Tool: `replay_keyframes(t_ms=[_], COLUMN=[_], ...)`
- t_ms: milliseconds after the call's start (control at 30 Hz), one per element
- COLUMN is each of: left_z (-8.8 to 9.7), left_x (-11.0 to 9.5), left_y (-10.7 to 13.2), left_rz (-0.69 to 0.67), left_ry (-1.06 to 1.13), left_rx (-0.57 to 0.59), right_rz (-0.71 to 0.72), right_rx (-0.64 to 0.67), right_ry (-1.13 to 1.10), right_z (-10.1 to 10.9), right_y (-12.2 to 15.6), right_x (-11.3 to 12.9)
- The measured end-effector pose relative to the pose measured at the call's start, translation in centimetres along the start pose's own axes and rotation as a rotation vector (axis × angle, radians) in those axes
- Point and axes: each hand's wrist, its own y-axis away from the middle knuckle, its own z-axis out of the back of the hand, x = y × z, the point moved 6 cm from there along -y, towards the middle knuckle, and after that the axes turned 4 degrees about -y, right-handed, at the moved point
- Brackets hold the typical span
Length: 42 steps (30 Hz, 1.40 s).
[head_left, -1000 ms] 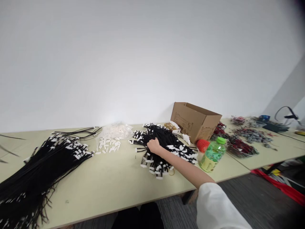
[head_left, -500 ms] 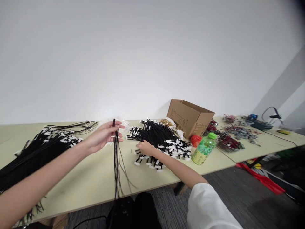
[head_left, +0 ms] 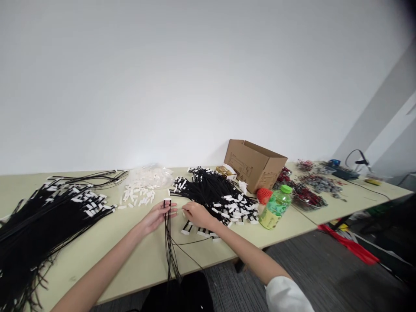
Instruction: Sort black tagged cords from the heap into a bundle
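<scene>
Two hands over a pale green table (head_left: 136, 260); no legible writing anywhere, only small dark printed marks on the side of the cardboard box (head_left: 255, 164) and a green-and-yellow label, too small to read, on the green-capped bottle (head_left: 274, 207).

Around: big heap of black cables with white tags (head_left: 48, 216) at far left; loose white connectors (head_left: 139, 193) spilling from a clear bag behind the hands; second pile of tagged black cables (head_left: 217, 197) just right of centre, its near edge under the right hand; orange-red mesh ball (head_left: 264, 195) between box and bottle; red and grey parts (head_left: 308, 190) spread further right; red strip (head_left: 349, 245) on the dark floor.

Left hand (head_left: 157, 215) curled about a thin bundle of black cables (head_left: 168, 242), thumb and fingers closed on its top end, white tip showing just above; bundle hanging down over the table's front edge. Right hand (head_left: 196, 214) loosely curled, fingertips pinched towards the left hand and near the bundle's top; contents of that pinch too small to tell; heel resting against the second pile.
</scene>
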Motion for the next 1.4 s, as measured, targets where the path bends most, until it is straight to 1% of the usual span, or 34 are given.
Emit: replay_keyframes(t_ms=[67,133,200,267,367,433,533,700,767,833,933,1000,1033,1100,1200,1300,1400], left_z=[0.6,1.4,2.1,2.7,3.6,3.9,3.9,3.9,4.1,4.5,5.4,5.3,5.1,4.5,3.7,3.9,4.4], left_x=[-0.1,-0.4,-0.7,-0.9,-1.1,-1.2,-1.2,-0.7,-0.5,-0.5,-1.4,-2.2,-2.4,-2.2,-1.5,-1.1,-0.8], left_y=[-0.1,-0.1,0.1,0.2,0.4,0.4,0.2,-0.1,-0.1,0.0,0.4,0.8,0.9,0.8,0.6,0.4,0.1], left_rz=[-0.050,-0.102,-0.135,-0.154,-0.150,-0.134,-0.110,-0.025,-0.007,-0.017,-0.121,-0.196,-0.206,-0.169,-0.103,-0.070,-0.038], left_ry=[-0.036,-0.096,-0.143,-0.145,-0.102,-0.066,-0.033,-0.022,-0.055,-0.125,-0.355,-0.508,-0.536,-0.486,-0.359,-0.316,-0.273], left_rx=[0.025,0.020,0.020,0.017,-0.043,-0.081,-0.088,-0.107,-0.123,-0.181,-0.351,-0.415,-0.408,-0.340,-0.244,-0.228,-0.197], right_rz=[0.006,-0.007,-0.037,-0.074,-0.118,-0.138,-0.165,-0.212,-0.222,-0.221,-0.212,-0.198,-0.182,-0.131,-0.040,0.024,0.090], right_rx=[-0.021,-0.036,-0.050,-0.055,-0.036,-0.022,-0.018,-0.034,-0.038,-0.049,-0.104,-0.171,-0.200,-0.224,-0.180,-0.128,-0.112], right_ry=[-0.129,-0.268,-0.416,-0.573,-0.804,-0.936,-1.082,-1.191,-1.184,-1.145,-1.017,-0.885,-0.811,-0.666,-0.495,-0.357,-0.138], right_z=[-1.3,-2.6,-3.8,-5.0,-6.4,-6.9,-7.1,-7.0,-7.0,-7.0,-6.8,-6.5,-6.3,-6.1,-6.3,-6.7,-6.6], right_y=[-1.1,-2.5,-3.9,-5.1,-6.1,-6.2,-6.0,-5.5,-5.4,-5.3,-5.1,-4.8,-4.7,-4.3,-4.0,-3.9,-3.7], right_x=[1.3,2.1,2.3,2.4,2.5,2.6,2.3,1.5,1.3,1.2,1.0,0.8,0.9,1.3,2.4,3.2,3.8])
